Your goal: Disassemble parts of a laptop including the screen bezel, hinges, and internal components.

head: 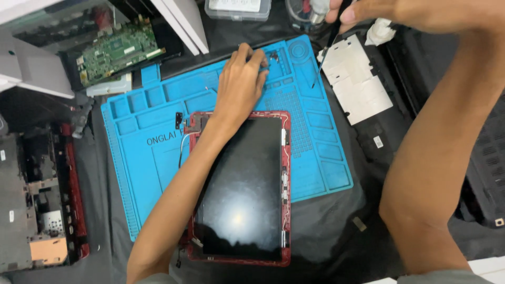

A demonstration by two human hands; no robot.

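We see a dark-covered bench (336, 231), on it a blue mat (158, 131), green circuit board (118, 50), opened red laptop base (42, 200), black cover with white pads (368, 105), clear box (236, 9).
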